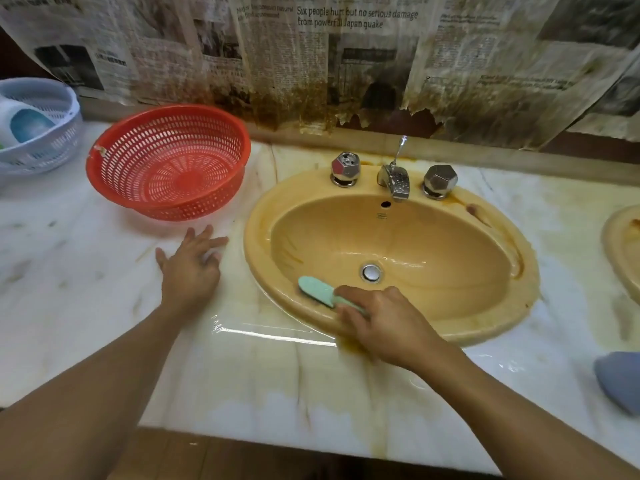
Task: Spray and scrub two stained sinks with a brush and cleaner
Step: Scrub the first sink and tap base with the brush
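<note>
A yellow-orange oval sink (450, 271) sits in a marble counter, with brown stains on its rim at the right and front left. My right hand (384, 323) is shut on the handle of a mint-green brush (317, 291), whose head rests on the sink's near-left inner wall. My left hand (190, 268) lies flat on the counter to the left of the sink, fingers spread, holding nothing. The edge of a second stained sink (623, 251) shows at the far right. No spray bottle is clearly in view.
A red perforated basket (166, 161) stands on the counter behind my left hand. A pale blue basket (52, 133) with bottles sits at far left. A chrome tap (396, 181) and two knobs stand behind the basin. A blue object (620, 379) lies at right. Stained newspaper covers the wall.
</note>
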Demonstrator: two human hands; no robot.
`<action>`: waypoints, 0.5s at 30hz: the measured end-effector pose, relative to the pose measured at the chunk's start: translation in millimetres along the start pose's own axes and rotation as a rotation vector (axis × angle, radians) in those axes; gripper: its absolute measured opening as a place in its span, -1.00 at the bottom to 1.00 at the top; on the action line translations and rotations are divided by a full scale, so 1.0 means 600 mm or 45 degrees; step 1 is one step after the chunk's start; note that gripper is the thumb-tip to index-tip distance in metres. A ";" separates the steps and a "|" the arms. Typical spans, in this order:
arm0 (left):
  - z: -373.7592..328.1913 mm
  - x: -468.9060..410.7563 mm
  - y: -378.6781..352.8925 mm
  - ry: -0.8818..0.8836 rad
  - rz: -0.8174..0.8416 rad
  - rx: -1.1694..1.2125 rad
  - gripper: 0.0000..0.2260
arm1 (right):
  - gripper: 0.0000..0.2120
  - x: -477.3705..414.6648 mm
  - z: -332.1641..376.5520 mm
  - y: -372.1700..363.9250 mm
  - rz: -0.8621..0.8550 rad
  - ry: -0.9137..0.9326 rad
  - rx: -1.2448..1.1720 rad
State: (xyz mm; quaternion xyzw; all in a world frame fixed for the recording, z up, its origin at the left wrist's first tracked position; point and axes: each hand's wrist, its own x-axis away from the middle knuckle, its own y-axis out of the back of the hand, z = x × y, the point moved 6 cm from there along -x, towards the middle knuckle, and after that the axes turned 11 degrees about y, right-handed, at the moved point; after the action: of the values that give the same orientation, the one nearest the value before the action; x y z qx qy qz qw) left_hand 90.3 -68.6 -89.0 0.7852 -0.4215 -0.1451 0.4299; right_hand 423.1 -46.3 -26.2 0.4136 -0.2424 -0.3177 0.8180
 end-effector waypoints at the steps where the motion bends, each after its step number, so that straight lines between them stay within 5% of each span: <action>1: -0.003 -0.003 0.007 0.030 0.072 -0.026 -0.67 | -0.74 0.020 -0.007 0.008 -0.067 -0.043 -0.040; 4: -0.039 0.023 0.033 0.158 0.183 0.093 -0.75 | -0.68 0.060 -0.028 -0.004 -0.271 -0.316 -0.520; 7: -0.114 0.113 0.030 0.217 0.111 0.282 -0.83 | -0.58 0.066 -0.008 -0.057 -0.242 -0.512 -1.163; 13: -0.195 0.262 -0.038 0.430 0.444 0.514 -0.57 | -0.69 0.034 0.088 -0.077 -0.215 -0.181 -1.176; 15: -0.192 0.266 -0.037 0.503 0.427 0.567 -0.63 | -0.71 0.035 0.099 -0.081 -0.157 -0.184 -1.088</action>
State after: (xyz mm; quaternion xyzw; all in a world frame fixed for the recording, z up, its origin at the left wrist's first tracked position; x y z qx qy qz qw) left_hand 266.3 -124.4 -17.5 0.7925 -0.4745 0.1781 0.3392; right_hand 382.5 -114.7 -31.7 0.0285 -0.1205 -0.4659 0.8761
